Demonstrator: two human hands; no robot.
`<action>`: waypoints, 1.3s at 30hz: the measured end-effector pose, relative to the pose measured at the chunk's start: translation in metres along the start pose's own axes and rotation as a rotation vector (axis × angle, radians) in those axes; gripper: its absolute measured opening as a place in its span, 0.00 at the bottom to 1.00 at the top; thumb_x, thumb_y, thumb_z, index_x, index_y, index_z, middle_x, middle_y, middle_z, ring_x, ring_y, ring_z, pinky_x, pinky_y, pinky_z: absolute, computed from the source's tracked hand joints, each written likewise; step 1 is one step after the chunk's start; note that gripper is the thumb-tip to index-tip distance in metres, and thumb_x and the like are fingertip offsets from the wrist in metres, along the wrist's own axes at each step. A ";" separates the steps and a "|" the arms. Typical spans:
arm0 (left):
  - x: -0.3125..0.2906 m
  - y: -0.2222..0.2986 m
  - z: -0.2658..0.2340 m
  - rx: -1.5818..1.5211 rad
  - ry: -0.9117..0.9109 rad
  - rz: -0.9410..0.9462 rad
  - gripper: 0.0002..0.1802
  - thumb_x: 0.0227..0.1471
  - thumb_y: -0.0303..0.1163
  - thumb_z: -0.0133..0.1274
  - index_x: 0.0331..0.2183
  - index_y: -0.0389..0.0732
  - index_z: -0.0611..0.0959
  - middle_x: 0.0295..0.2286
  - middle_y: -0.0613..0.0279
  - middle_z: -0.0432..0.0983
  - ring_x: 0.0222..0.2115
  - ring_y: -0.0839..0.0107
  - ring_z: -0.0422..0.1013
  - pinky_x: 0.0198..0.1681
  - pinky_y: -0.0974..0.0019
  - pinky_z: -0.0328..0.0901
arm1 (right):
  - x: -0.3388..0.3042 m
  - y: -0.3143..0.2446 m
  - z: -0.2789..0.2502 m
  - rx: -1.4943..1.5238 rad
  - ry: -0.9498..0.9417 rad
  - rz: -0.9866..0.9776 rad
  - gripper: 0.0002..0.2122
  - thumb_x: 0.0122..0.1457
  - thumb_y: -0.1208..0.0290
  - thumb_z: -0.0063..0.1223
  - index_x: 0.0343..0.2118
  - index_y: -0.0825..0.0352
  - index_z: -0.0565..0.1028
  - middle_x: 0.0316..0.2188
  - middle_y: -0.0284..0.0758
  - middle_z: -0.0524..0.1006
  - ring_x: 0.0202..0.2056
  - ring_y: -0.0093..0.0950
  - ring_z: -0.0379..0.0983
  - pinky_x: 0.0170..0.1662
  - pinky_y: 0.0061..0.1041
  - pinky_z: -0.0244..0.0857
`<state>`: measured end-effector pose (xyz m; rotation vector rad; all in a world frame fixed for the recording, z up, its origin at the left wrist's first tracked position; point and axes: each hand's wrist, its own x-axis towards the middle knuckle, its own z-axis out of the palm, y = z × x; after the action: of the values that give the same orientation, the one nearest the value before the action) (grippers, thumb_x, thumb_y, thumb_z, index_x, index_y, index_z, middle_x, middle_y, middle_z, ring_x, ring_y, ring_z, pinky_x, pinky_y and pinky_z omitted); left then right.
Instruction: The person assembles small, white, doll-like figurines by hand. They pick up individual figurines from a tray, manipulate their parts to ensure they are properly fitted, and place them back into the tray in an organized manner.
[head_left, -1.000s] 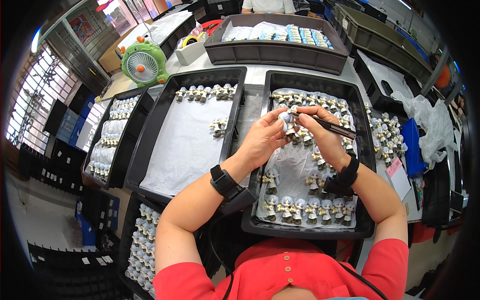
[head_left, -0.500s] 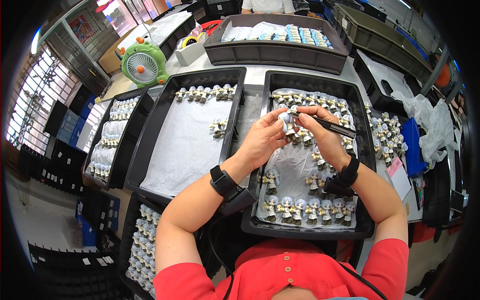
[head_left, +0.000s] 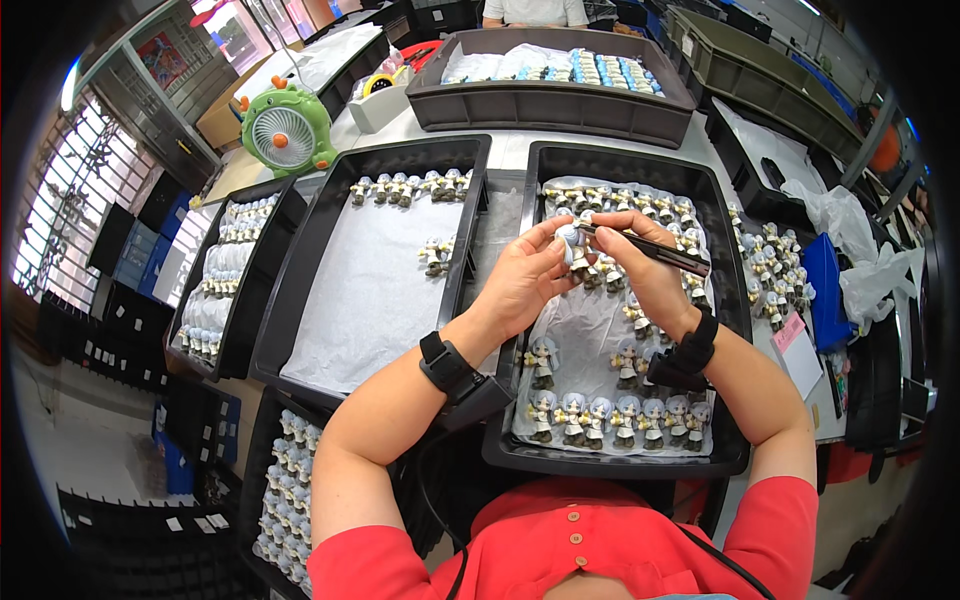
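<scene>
My left hand holds a small figurine with pale blue-grey hair between thumb and fingers, above the right black tray. Closed around a slim black hand tool, my right hand brings its tip against the figurine's head. Fingers cover much of the figurine, and I cannot make out the exact kind of tool. Below my hands, several similar figurines stand or lie in rows on the tray's white sheet.
Left of my hands, another black tray holds a paper sheet and a few figurines. A green fan stands farther back. Loose figurines lie at right beside a blue bin. A grey crate stands across the table.
Both hands stay almost in place with the figurine and the tool. The tool's rear end has shifted very slightly left.
</scene>
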<state>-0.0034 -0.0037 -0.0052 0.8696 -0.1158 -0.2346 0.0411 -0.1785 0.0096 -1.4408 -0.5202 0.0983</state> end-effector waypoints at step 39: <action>0.000 -0.001 -0.003 0.029 0.010 0.008 0.28 0.53 0.33 0.52 0.54 0.39 0.63 0.43 0.61 0.71 0.46 0.65 0.69 0.46 0.59 0.63 | -0.001 -0.005 0.002 -0.038 -0.006 -0.018 0.08 0.55 0.74 0.51 0.36 0.70 0.76 0.32 0.31 0.74 0.33 0.15 0.69 0.38 0.16 0.63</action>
<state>-0.0028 -0.0022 -0.0074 0.8986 -0.1136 -0.2215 0.0385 -0.1777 0.0142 -1.4724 -0.5423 0.0786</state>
